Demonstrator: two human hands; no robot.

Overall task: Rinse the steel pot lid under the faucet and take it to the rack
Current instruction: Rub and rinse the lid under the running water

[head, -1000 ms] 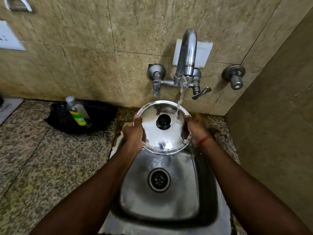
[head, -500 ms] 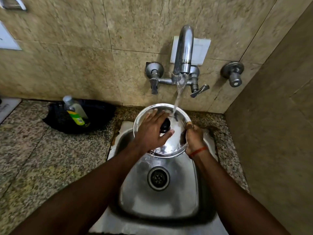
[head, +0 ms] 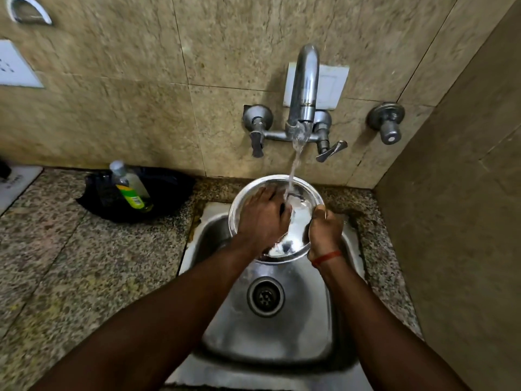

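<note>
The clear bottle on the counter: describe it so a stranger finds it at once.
Left of the steel sink, on the speckled counter, a black bag lies against the tiled wall. The bottle rests tilted on it: clear, pale cap, green-yellow label.

One wide-angle camera rides on the person's head, facing forward and steeply down, so the sink (head: 296,334) fills the lower middle of the view and both forearms (head: 169,320) reach in from the bottom edge. It sits near: the faucet (head: 306,80) and the tiled wall (head: 112,108) rise straight ahead beyond the back edge of the surface (head: 56,263), bowed by the lens. The surface spreads off to the left, and a side wall (head: 465,221) closes the right.
</note>
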